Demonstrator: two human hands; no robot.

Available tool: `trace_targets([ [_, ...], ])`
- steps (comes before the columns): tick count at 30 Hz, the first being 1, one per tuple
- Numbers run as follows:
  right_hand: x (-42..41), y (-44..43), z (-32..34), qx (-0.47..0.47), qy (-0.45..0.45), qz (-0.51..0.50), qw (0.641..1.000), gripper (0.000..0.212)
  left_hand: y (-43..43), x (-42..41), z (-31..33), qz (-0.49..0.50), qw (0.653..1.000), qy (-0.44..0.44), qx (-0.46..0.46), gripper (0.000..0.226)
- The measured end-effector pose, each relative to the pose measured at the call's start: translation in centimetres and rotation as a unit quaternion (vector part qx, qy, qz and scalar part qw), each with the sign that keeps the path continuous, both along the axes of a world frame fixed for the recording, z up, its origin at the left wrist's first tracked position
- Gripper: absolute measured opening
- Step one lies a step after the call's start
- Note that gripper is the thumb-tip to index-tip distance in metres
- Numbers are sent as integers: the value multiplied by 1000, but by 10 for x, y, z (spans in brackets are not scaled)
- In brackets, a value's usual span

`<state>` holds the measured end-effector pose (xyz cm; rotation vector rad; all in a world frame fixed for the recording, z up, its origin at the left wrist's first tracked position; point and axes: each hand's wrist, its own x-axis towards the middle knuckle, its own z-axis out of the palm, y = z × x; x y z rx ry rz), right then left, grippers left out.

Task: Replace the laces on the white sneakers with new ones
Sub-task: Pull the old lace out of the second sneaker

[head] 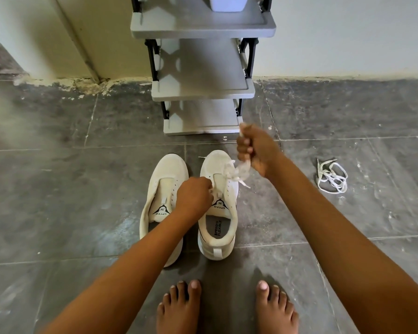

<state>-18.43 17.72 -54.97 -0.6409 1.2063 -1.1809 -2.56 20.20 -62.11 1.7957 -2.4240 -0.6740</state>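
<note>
1. 2 white sneakers stand side by side on the floor, toes toward its far edge, where a grey rack stands against the wall.
2. The left sneaker has bare eyelets and an open tongue.
3. The right sneaker carries a lace, bunched loosely over its front eyelets.
4. The left arm reaches forward over the heel of the left sneaker. The left hand is lowered, back up, onto the right sneaker's left eyelet row. Its fingers are curled under and pinch a bit of the lace beside the tongue.
5. The right arm stretches forward and is raised above the right sneaker's toe. The right hand is a closed fist around the lace, knuckles to the left. One blurred end sticks out of the top of the fist and the rest runs from its underside down to the bunch on the sneaker.
6. A loose lace lies coiled on the floor, well apart from the sneakers toward the right edge.
7. 2 bare feet stand at the near edge, just behind the heels.
</note>
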Motion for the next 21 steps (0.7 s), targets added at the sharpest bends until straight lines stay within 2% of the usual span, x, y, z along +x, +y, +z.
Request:
trace_targets([
  [1,0,0,-11,41,140,21,989,21,0,0,0,0,1000,3,0,15],
  [3,-3,5,-39,101,381,66,917,14,0,0,-1,-3,1000,5,-4,15],
  [5,-7,12,-64,117,487,120,857,33,0,0,-2,-3,1000,6,-8,16],
  [8,-8,23,-84,117,543,175,813,42,0,0,-3,-3,1000,6,-14,17],
  [11,-7,28,-93,108,544,168,815,26,0,0,-3,-3,1000,4,-12,19],
  [14,-3,30,-94,93,553,113,821,32,0,-2,-3,-3,1000,-2,-10,19],
  [18,4,33,-92,54,628,124,766,13,1,-2,-2,-8,1000,-12,-10,18],
  [19,4,33,-90,48,634,135,760,14,1,-2,-2,-8,1000,-12,-10,18],
  [20,2,31,-89,47,625,142,766,17,0,-2,-2,-9,1000,-12,-8,18],
  [21,1,29,-85,46,596,142,789,20,0,-2,-1,-10,1000,-12,-8,17],
])
